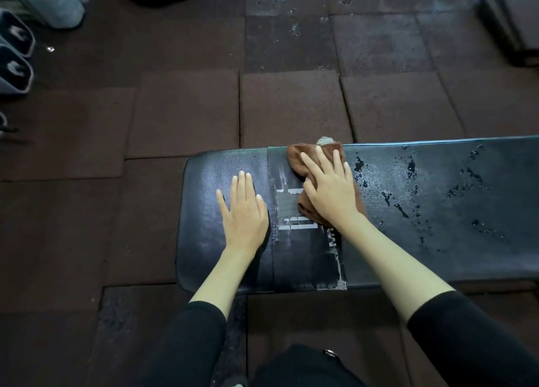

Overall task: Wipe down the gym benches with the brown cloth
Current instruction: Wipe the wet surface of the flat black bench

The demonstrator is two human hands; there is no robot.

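Grip released on both: right hand flat on brown cloth, left hand flat on bench.

One head-worn camera, looking steeply down.
Its wide lens sits close above the bench, facing across it to the floor tiles beyond; left hand and right hand reach in from the bottom edge.

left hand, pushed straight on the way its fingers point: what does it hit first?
Looks free: ahead of the left hand lies only bare bench, then its far edge and the floor tiles. The brown cloth sits off to the right.
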